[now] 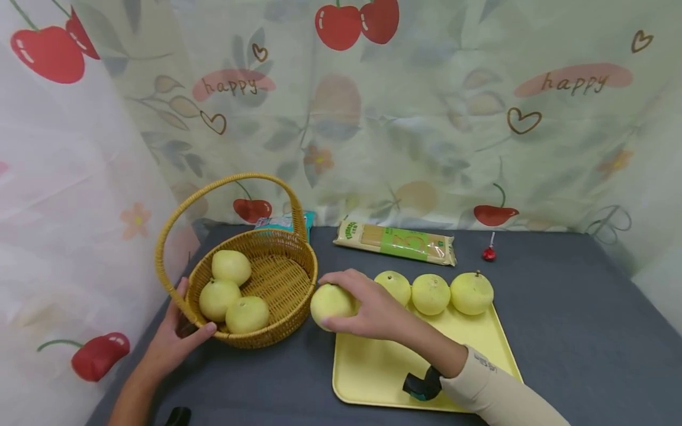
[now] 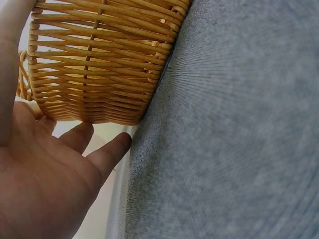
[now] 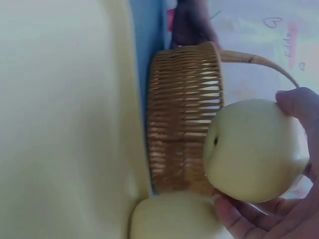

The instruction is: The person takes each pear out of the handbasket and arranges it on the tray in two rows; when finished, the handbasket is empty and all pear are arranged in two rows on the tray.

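Observation:
In the head view, my right hand (image 1: 367,305) grips a pale yellow-green pear (image 1: 331,306) between the basket and the tray. The right wrist view shows this pear (image 3: 256,149) held between thumb and fingers, off the tray. On the left, my left hand (image 1: 173,337) holds the side of a wicker basket (image 1: 285,322), thumb at the rim and fingers along the outer wall. Three pears (image 1: 247,315) lie at the left inside the basket. Three more pears (image 1: 430,294) show in a row along the back of a yellow tray (image 1: 383,370); my hand may hide part of that row.
A packet of noodles (image 1: 396,241) lies behind the tray, with a red-wrapped lollipop (image 1: 489,253) to its right. A blue packet (image 1: 309,222) is partly hidden behind the basket. The basket's tall arched handle (image 1: 234,180) rises above its rim. Printed curtains enclose the grey tabletop (image 1: 575,331).

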{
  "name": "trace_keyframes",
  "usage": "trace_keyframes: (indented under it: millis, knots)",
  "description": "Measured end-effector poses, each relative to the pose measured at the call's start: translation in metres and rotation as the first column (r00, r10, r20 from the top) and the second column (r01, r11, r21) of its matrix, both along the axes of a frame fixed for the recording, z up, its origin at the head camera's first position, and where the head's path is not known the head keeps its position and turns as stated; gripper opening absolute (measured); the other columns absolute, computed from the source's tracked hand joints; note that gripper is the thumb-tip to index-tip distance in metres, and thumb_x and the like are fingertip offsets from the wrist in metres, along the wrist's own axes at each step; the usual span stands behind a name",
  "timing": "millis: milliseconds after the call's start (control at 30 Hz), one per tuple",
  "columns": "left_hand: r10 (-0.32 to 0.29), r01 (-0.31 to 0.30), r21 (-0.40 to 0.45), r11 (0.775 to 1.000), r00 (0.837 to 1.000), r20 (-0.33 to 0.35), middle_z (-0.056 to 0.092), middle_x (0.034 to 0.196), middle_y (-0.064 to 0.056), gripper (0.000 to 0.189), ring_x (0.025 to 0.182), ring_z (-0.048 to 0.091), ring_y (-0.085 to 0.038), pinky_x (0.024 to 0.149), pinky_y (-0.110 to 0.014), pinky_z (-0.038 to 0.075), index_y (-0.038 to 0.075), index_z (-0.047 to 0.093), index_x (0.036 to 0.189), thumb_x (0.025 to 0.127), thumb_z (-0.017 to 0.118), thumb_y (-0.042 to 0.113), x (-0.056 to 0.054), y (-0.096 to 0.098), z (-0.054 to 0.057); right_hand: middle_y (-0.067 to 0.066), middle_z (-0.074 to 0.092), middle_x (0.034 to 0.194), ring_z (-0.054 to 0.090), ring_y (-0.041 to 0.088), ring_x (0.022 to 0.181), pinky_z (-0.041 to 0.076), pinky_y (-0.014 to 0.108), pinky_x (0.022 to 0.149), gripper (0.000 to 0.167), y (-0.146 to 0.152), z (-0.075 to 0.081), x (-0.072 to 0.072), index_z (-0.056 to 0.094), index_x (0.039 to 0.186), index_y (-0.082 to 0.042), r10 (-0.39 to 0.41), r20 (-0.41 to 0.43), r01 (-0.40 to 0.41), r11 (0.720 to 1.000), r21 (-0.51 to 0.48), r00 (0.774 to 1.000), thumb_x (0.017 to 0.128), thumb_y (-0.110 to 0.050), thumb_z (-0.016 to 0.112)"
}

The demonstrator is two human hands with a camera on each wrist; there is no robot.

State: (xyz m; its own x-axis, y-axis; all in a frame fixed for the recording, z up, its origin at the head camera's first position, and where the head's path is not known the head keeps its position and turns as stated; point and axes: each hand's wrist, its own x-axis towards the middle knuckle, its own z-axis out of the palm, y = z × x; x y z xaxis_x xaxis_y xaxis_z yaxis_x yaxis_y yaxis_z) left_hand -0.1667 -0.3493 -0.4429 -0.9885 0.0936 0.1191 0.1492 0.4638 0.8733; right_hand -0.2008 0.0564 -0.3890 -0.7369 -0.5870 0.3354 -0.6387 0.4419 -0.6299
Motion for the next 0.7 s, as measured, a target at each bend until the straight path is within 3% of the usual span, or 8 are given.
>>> trace_keyframes:
  millis: [133,333,700]
  knots:
    - [-0.005,0.005,0.014,1.0,1.0,0.003,0.007,0.162,-0.028,0.103,0.132,0.035,-0.046,0.084,-0.011,0.042,0.034,-0.012,0.16,0.097,0.066,0.011,-0.001,0.0,0.001,-0.013,0.055,0.126,0.052,0.007,0.109,0.048,0.035,0.084,0.055,0.015,-0.008,0.007,0.058,0.133,-0.031,0.008,-0.031,-0.007,0.999,0.035,0.999,0.083,-0.044,0.079]
    - [-0.002,0.002,0.014,1.0,1.0,0.019,0.006,0.162,-0.027,0.102,0.132,0.034,-0.047,0.084,-0.01,0.041,0.033,-0.012,0.16,0.097,0.066,0.013,-0.002,-0.001,0.002,-0.01,0.059,0.124,0.053,0.008,0.112,0.045,0.035,0.093,0.058,0.029,-0.017,0.015,0.062,0.129,-0.023,0.025,-0.088,-0.016,0.994,0.104,0.996,0.079,-0.043,0.083]
    - [-0.007,0.006,0.033,0.999,0.999,0.04,0.003,0.162,-0.027,0.103,0.136,0.029,-0.049,0.085,-0.01,0.041,0.031,-0.014,0.16,0.097,0.066,0.013,-0.002,-0.001,0.002,-0.004,0.056,0.112,0.051,0.011,0.097,0.045,0.029,0.083,0.056,0.028,-0.026,0.018,0.062,0.12,-0.015,0.073,-0.229,-0.023,0.977,0.213,0.971,0.074,-0.036,0.084]
